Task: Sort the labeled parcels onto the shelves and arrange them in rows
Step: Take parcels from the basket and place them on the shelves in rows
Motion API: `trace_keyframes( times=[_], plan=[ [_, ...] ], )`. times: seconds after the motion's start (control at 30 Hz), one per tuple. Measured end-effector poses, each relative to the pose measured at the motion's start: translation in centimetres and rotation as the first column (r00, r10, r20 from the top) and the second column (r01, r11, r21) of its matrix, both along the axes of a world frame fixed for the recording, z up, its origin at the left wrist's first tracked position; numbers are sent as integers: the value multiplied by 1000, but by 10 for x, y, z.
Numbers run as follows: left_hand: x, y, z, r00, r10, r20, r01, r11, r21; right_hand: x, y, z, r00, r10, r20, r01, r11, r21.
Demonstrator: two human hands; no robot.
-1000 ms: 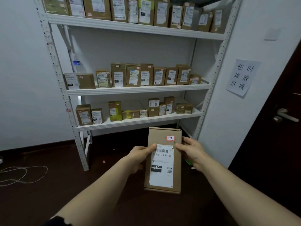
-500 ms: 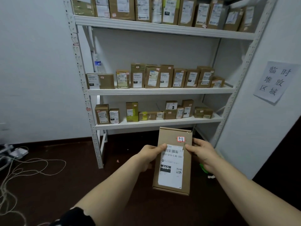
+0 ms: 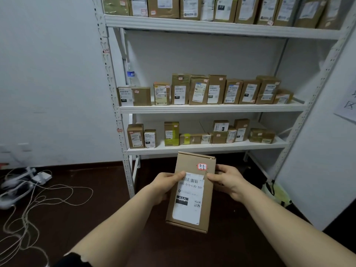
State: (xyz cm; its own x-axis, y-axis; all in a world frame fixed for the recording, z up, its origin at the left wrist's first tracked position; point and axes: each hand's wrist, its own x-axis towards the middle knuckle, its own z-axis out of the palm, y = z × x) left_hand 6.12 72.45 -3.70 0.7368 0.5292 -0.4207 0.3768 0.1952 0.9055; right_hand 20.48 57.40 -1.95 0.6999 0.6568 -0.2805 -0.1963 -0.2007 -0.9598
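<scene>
Close in at 6 o'clock, the left hand and right hand grip the upper sides of a flat brown parcel, held in the air with its red-edged tag showing. With both grips high, the long lower end could swing or slip during a reach. Farther off at 12 o'clock, the lowest shelf carries unevenly spaced boxes; a careless push could topple them, and a misread tag could put the parcel on the wrong shelf.

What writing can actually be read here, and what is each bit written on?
"3-3 -3": handwritten on the red-edged sticker on the held parcel.
"010-010-L30-551": on its white shipping label, below the barcode.
"010": in the label's black band.
Labels on the shelved parcels: too small and blurred to read.
Paper sign on the wall: cut off, unreadable.
</scene>
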Motion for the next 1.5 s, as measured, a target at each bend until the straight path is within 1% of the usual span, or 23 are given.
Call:
trace_keyframes(
  times=[0.07, 0.2, 0.23, 0.3, 0.37, 0.43, 0.47, 0.5, 0.57, 0.67, 0.77, 0.97, 1.13, 1.2, 1.27, 1.3, 1.4, 1.5],
  plan=[
    [0, 20, -4, 1000, -26, -8, 26, 998, 51, 3, 11, -3, 998, 61, 10, -61, 997, -40],
    [13, 54, -3, 996, -29, -87, 53, 954, 294, 16, 36, -17, 987, 135, 86, -120, 979, -167],
    [20, 60, 1, 995, -50, -83, 76, 934, 349, 21, 43, -19, 981, 159, 107, -136, 971, -196],
    [39, 73, 6, 986, -144, -84, 167, 884, 437, 35, 59, -22, 970, 201, 134, -168, 960, -223],
    [61, 84, 8, 956, -246, -157, 292, 807, 514, 54, 75, -26, 959, 238, 155, -197, 951, -238],
    [85, 95, 7, 910, -294, -293, 415, 667, 618, 78, 94, -35, 946, 272, 175, -222, 940, -260],
    [97, 102, 6, 890, -292, -350, 455, 596, 661, 92, 104, -40, 940, 290, 181, -236, 933, -273],
    [111, 109, 4, 875, -279, -397, 484, 539, 689, 106, 114, -45, 932, 309, 188, -250, 926, -282],
    [139, 126, -2, 851, -250, -462, 524, 468, 712, 136, 133, -55, 921, 337, 193, -273, 915, -296],
    [179, 150, -10, 811, -246, -532, 582, 437, 685, 179, 161, -65, 902, 396, 173, -325, 886, -332],
    [213, 176, -11, 784, -216, -583, 616, 386, 686, 215, 193, -72, 883, 440, 162, -371, 868, -329],
    [252, 225, -18, 771, -145, -620, 624, 366, 690, 255, 258, -87, 848, 508, 153, -434, 830, -350],
    [273, 290, -28, 745, -85, -661, 638, 382, 669, 290, 326, -86, 761, 618, 197, -493, 748, -444],
    [279, 319, -33, 730, -72, -679, 648, 388, 655, 306, 352, -87, 766, 594, 246, -428, 756, -496],
    [286, 348, -37, 734, -64, -676, 644, 382, 663, 323, 379, -91, 764, 553, 333, -333, 779, -530],
    [289, 362, -38, 736, -61, -674, 641, 382, 666, 332, 392, -93, 749, 548, 372, -295, 779, -554],
    [299, 397, -43, 715, -72, -695, 663, 387, 641, 355, 428, -98, 665, 584, 465, -222, 750, -624],
    [308, 426, -50, 688, -82, -721, 690, 383, 614, 374, 461, -101, 607, 601, 520, -163, 734, -659]
  ],
)
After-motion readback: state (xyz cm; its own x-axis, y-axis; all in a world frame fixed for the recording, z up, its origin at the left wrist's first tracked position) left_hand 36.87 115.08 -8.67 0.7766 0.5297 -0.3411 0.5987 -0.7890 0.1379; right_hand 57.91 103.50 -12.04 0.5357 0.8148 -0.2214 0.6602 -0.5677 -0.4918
